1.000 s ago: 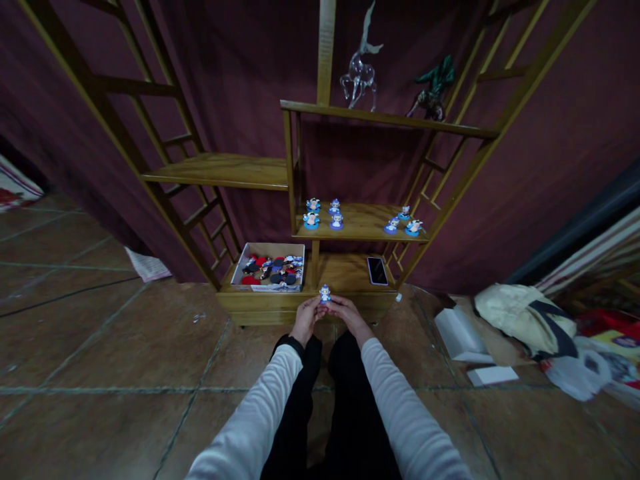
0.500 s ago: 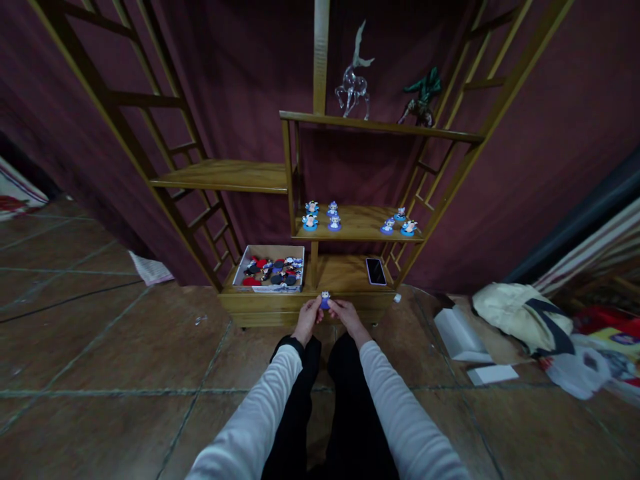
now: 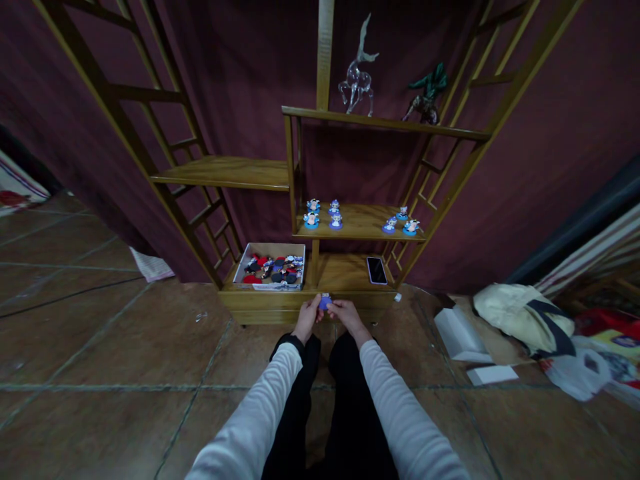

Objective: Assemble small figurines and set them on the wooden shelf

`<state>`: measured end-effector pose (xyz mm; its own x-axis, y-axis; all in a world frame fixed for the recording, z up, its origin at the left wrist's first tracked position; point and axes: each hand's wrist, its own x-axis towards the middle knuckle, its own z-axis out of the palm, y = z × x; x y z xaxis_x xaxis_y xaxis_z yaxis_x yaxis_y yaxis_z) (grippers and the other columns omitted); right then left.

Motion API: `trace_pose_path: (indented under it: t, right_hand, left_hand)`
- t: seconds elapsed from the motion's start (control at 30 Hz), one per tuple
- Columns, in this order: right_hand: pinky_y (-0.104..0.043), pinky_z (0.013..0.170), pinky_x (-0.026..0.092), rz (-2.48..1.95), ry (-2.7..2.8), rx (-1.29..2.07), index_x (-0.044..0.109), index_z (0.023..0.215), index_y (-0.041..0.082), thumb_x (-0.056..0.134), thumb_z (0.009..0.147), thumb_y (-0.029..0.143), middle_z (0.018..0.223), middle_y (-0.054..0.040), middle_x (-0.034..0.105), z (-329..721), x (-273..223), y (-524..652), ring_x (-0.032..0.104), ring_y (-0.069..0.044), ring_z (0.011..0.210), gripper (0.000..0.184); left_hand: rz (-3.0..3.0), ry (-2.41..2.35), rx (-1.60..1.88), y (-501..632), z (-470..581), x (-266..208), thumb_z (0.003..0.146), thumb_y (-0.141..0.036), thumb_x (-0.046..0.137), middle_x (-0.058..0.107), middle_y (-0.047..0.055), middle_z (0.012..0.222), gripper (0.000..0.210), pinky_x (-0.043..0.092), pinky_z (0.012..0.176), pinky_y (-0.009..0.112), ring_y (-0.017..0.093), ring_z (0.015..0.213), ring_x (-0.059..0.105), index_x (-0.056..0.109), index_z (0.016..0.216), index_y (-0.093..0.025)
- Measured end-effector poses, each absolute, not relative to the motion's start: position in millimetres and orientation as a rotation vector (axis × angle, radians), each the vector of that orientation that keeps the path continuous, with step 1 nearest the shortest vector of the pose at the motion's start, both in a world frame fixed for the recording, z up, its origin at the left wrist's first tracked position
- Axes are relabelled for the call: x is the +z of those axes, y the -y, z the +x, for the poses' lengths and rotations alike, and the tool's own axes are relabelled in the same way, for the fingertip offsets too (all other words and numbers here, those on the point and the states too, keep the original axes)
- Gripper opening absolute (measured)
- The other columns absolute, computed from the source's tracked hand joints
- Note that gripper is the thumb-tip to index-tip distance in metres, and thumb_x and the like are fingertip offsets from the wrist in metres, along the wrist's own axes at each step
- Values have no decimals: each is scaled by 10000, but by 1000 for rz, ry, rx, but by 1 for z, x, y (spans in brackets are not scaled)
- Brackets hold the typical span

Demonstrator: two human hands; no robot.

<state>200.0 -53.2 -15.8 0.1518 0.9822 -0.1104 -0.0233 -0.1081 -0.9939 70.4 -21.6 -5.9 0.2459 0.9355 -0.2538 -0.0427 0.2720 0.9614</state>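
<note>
Between my two hands is a small figurine (image 3: 325, 303) with a purple round base, held in front of the low drawer front. My left hand (image 3: 309, 319) pinches its left side, and my right hand (image 3: 347, 315) grips its right side. The base faces me, so most of the figure is hidden. Similar blue and purple figurines stand on the middle shelf (image 3: 365, 230), with several in a left group (image 3: 335, 221) and several in a right group (image 3: 390, 225). On the lower left, an open box (image 3: 304, 267) holds jumbled figurines with red and black bases.
A phone (image 3: 376, 271) lies on the bottom shelf. A clear deer ornament (image 3: 357, 83) and a green-and-brown statuette (image 3: 426, 97) stand on the upper shelf. On the floor at right are a white carton (image 3: 461, 335), a cloth bag (image 3: 520, 317) and a plastic bag (image 3: 577, 370).
The figurine has tilted in my fingers, so its purple base shows more and its figure less. Both hands stay in nearly the same place. The view has shifted slightly.
</note>
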Motion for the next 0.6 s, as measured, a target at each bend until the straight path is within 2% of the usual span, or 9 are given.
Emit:
trace_pose_path:
  t: [0.4,0.6]
  right_hand:
    - [-208,502,334,-1375,1058,1190,613,528,156,642,584,356,441,35,535,201,-13,55,449,-79,454,210]
    - [-219,552,374,-1315,998,1222,631,554,158,644,576,336,488,34,563,199,-15,53,476,-83,488,180]
  left_hand:
    - [1053,-1102,853,18,69,-10,677,-607,540,505,18,385,496,246,358,209,78,325,410,540,502,-143]
    - [1014,-1038,882,17,69,-11,665,-589,568,527,14,423,474,258,366,199,71,345,426,572,554,-128]
